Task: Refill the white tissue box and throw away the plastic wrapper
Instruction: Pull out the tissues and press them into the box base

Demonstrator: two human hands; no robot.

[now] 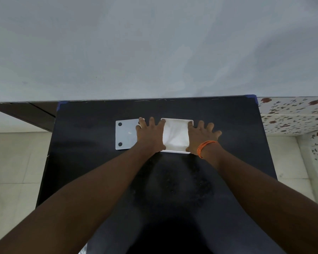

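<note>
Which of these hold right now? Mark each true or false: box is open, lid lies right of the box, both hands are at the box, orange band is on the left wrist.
1. The white tissue box is open with tissues showing: true.
2. The lid lies right of the box: false, it lies left of it.
3. The left hand and right hand flank the box: true.
4. The orange band is on the left wrist: false, on the right.

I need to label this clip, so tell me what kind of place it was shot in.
Probably a room in a home, though I can't be sure. A black table stands against a plain grey wall, the floor is pale tile, and flower-patterned tiles line the wall on the right.
</note>
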